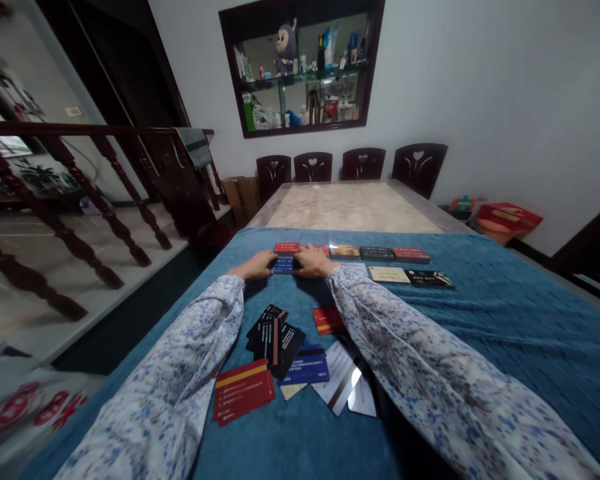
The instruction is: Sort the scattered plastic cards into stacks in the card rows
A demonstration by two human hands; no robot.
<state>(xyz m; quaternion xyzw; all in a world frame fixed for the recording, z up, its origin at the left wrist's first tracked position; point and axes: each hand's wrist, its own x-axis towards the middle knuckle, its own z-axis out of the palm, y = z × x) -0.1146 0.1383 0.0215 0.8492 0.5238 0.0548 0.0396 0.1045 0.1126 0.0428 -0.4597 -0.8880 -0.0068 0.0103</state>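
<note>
The left hand (258, 266) and right hand (312, 263) pinch opposite ends of the blue card stack (283, 266). This stack lies on the cloth-covered bench (485, 293), just in front of the red card stack (287, 248); loose black cards (287, 348) lie farther forward of that landmark.

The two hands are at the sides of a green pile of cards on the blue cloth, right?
The card pile isn't green; it's blue, as the head view shows. The left hand and right hand are at its sides, and the cloth is blue.
</note>
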